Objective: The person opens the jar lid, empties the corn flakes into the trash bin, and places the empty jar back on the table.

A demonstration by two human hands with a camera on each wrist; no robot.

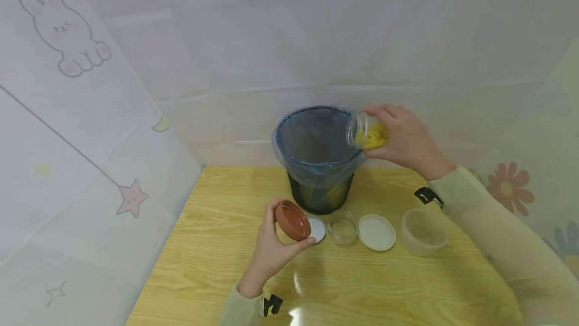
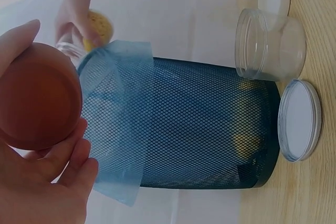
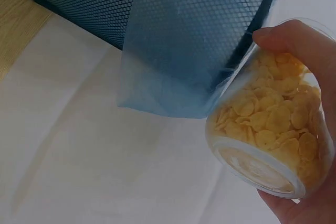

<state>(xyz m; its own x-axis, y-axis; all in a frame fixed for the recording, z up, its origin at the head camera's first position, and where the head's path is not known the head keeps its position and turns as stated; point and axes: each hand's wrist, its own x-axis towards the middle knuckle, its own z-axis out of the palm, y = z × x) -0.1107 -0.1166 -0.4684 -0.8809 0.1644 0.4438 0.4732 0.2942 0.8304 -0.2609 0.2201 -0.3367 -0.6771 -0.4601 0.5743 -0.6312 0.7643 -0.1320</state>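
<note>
My right hand [image 1: 402,137] grips a clear jar [image 1: 353,129], tipped on its side with its mouth over the right rim of a mesh waste bin [image 1: 318,195]. Yellow flakes [image 3: 273,116], which look like corn flakes, fill much of the jar in the right wrist view. A bluish plastic liner [image 1: 289,150] is folded over the bin's rim. Nearer to me, my left hand [image 1: 269,250] holds a reddish-brown round lid [image 1: 294,220] by its edge, hollow side showing. Whether flakes are leaving the jar I cannot tell.
On the wooden table [image 1: 199,245], in front of the bin, stand a white-lined lid [image 1: 318,229], a small clear jar [image 1: 342,233], a whitish lid [image 1: 377,233] and a wider translucent tub [image 1: 423,233]. A pale sheet [image 1: 249,65] hangs behind the bin.
</note>
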